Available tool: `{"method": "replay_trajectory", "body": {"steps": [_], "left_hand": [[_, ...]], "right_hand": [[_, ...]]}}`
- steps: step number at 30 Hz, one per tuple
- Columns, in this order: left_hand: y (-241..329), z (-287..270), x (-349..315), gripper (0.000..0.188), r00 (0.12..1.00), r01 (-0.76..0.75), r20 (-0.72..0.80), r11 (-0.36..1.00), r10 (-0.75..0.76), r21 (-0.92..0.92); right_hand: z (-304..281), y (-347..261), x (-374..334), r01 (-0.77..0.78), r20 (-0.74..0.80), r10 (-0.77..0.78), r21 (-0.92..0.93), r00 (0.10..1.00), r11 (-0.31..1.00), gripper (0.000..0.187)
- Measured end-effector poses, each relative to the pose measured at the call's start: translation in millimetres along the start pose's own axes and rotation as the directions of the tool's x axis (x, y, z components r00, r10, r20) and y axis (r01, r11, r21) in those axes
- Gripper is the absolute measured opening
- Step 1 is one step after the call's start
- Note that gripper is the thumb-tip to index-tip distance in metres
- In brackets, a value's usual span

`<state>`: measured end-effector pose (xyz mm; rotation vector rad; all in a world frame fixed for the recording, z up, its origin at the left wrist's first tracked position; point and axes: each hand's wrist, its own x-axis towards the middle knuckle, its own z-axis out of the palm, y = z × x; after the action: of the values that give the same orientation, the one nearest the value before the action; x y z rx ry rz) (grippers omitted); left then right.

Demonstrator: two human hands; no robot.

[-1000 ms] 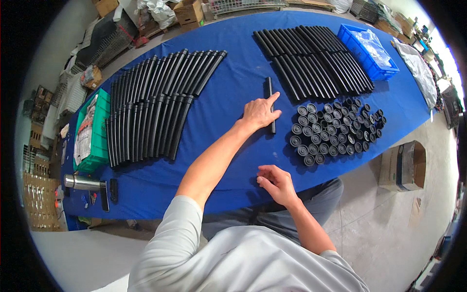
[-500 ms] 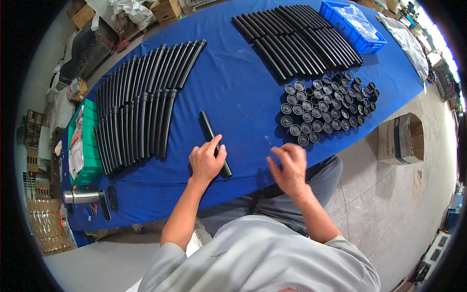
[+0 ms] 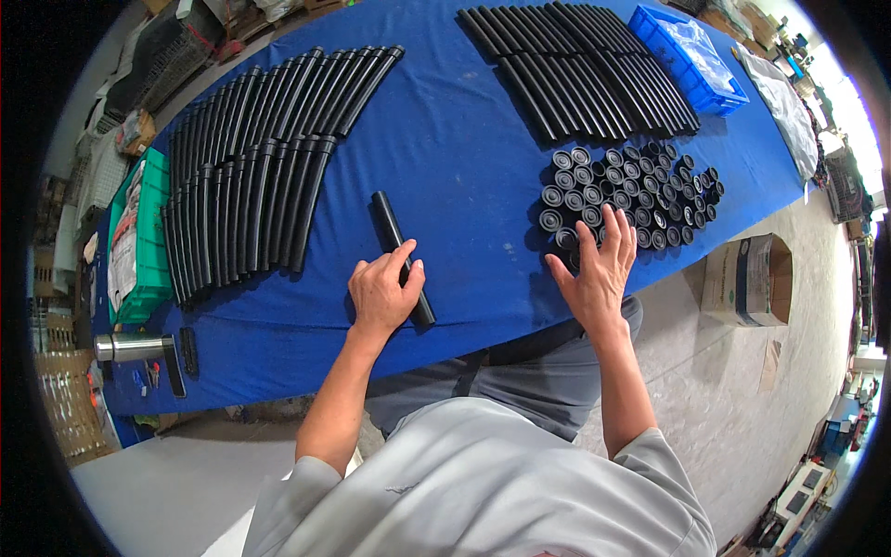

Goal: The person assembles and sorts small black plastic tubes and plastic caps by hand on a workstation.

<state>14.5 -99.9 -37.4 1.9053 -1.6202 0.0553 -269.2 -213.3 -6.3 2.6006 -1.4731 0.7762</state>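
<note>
A single black tube (image 3: 389, 219) lies slantwise on the blue-covered table (image 3: 445, 167), in front of me. My left hand (image 3: 379, 293) is closed round its lower part, thumb on one side and fingers across the top. Over the near edge of a cluster of round black caps (image 3: 647, 192) reaches my right hand (image 3: 601, 277), its fingers spread and nothing seen in it. The caps show ringed faces, and some of them are hidden behind my fingertips.
On the left lie two rows of black tubes with collared ends (image 3: 246, 209), beside a green crate (image 3: 144, 251). Plain black tubes (image 3: 580, 79) lie far right by a blue crate (image 3: 696, 65). A steel flask (image 3: 130, 347) lies near left; a cardboard box (image 3: 738, 278) stands on the floor.
My right hand has moved right and forward to the caps, its fingers spreading. The left hand stays on the tube. The whole view has shifted slightly.
</note>
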Motion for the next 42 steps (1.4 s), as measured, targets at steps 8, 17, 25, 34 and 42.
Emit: {"method": "replay_trajectory", "body": {"steps": [8, 17, 25, 34, 42], "left_hand": [[1, 0, 1, 0.026, 1.000, -0.008, -0.008, 1.000, 0.008, -0.011], [1, -2, -2, 0.028, 0.999, 0.031, 0.014, 1.000, -0.030, -0.004], [-3, 9, 0, 0.028, 0.999, -0.027, -0.024, 0.999, 0.027, -0.021], [-1, 6, 3, 0.026, 0.999, -0.021, -0.039, 1.000, 0.021, -0.009], [2, -4, -2, 0.024, 0.999, 0.023, 0.039, 0.996, -0.026, 0.083]], "right_hand": [[10, 6, 3, -0.006, 0.054, 0.006, 0.009, 0.999, 1.000, 0.045], [-9, -3, 6, 0.031, -0.148, -0.002, 0.191, 0.989, 0.981, 0.047], [30, -69, 26, 0.012, 0.159, -0.136, 0.607, 0.978, 0.794, 0.043], [85, -68, 57, 0.043, 0.099, -0.095, 0.434, 0.991, 0.900, 0.044], [22, -92, 8, -0.181, 0.238, -0.017, 0.779, 0.971, 0.600, 0.047]]}}
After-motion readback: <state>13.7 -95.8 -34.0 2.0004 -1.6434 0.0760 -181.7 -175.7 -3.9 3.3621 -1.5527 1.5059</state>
